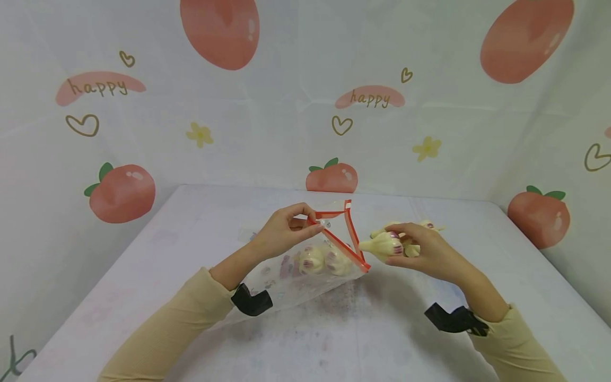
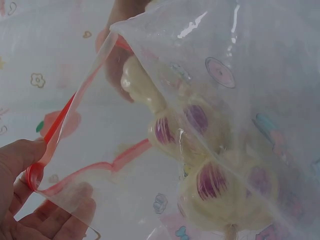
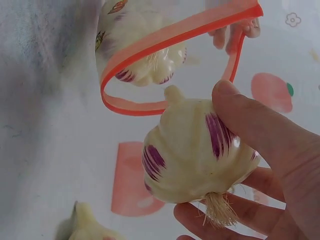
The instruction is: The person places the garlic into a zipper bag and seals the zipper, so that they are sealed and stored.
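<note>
A clear zip bag (image 1: 281, 286) with a red-edged mouth lies in front of me, its opening spread toward the right. My left hand (image 1: 286, 231) pinches the red rim between thumb and fingers. Inside the bag are garlic bulbs (image 1: 312, 260), cream with purple streaks, also showing through the plastic in the left wrist view. My right hand (image 1: 425, 249) grips another garlic bulb (image 3: 195, 150), thumb on top and fingers beneath. That bulb's stem points at the bag mouth, and its tip is close to the red edge (image 3: 135, 110). Dry roots face back toward my palm.
More garlic (image 1: 428, 225) lies on the table behind my right hand; one bulb (image 3: 90, 225) shows at the bottom of the right wrist view. A pale cloth (image 1: 324, 339) covers the table. Behind it hangs a printed backdrop (image 1: 286, 132) with fruit and hearts.
</note>
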`<state>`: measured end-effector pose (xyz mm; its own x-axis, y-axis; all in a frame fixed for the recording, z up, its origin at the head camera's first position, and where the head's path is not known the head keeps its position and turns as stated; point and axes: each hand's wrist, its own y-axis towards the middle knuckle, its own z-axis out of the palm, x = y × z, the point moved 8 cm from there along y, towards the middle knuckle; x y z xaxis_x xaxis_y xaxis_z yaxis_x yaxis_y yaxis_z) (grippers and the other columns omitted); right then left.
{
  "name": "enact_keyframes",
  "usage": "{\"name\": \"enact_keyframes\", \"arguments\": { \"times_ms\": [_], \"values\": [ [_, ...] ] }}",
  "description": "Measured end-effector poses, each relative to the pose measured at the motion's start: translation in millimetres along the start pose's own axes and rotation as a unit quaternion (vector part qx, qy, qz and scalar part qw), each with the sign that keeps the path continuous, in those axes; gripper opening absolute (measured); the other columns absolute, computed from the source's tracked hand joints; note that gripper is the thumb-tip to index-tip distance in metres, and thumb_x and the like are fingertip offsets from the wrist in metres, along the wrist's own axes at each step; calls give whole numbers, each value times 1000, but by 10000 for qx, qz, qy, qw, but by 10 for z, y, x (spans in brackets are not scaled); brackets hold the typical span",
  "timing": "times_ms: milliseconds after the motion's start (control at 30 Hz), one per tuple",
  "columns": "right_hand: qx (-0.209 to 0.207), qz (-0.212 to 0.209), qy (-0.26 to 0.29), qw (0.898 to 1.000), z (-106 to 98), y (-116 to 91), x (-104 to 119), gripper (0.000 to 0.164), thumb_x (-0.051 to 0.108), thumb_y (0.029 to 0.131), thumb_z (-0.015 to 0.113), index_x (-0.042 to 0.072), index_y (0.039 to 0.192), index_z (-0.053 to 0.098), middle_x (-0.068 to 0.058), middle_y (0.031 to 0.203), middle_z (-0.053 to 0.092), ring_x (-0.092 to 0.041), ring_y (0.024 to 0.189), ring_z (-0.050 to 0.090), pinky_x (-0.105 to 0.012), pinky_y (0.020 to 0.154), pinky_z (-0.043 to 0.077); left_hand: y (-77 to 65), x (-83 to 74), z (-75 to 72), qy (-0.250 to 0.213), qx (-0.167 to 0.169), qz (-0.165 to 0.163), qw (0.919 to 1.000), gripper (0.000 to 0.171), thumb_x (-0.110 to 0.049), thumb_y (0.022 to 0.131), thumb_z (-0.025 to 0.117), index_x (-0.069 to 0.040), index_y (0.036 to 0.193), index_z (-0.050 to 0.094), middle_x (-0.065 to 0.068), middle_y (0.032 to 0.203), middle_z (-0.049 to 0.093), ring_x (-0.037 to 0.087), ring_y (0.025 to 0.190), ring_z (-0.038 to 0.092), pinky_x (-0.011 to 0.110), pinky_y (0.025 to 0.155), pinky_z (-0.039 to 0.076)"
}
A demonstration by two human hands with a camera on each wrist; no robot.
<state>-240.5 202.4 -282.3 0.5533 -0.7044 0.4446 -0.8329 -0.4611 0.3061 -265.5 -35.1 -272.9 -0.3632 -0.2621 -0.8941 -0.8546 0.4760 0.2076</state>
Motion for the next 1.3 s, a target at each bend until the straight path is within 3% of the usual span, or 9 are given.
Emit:
{"name": "enact_keyframes", "arguments": {
  "times_ms": [100,333,500,700,867,1300],
  "values": [
    [55,16,32,10000,21,15,13,58,28,72,80,5,120,57,-8,112,64,-19,89,63,-25,74,53,3,1,1,23,-8,3,10000,15,-16,88,64,-8,96,54,12,99,63,34,95,66,28,71,46],
    [238,9,103,9997,79,47,50,56,29,73,80,7,119,58,-3,105,65,-17,90,61,-32,76,52,8,-18,27,-3,37,52,10000,15,-16,88,64,-8,96,54,11,101,63,29,94,67,33,74,49],
    [231,-134,117,9996,99,58,89,56,31,73,80,8,119,58,1,99,64,-10,87,59,-26,74,50,11,-19,52,-38,85,58,9999,15,-14,88,64,-8,97,54,12,100,63,31,94,67,32,75,48],
    [207,-381,192,9989,147,82,136,55,27,73,80,8,119,58,1,104,63,-6,87,58,-27,76,51,10,-29,66,8,77,61,10000,15,-15,88,64,-8,96,54,12,101,64,27,92,68,30,74,49],
    [258,-303,198,9990,201,104,156,55,27,73,80,7,121,58,1,107,63,-9,89,59,-30,79,51,18,-34,80,73,72,119,9999,15,-15,88,64,-8,96,54,11,101,63,23,89,68,27,73,48],
    [485,-608,385,9962,343,185,274,47,8,78,74,1,121,57,-2,95,58,-11,83,60,-28,75,54,43,-56,113,72,29,164,9998,15,-16,88,65,-8,95,54,11,103,63,16,88,69,26,70,48]
  ]
}}
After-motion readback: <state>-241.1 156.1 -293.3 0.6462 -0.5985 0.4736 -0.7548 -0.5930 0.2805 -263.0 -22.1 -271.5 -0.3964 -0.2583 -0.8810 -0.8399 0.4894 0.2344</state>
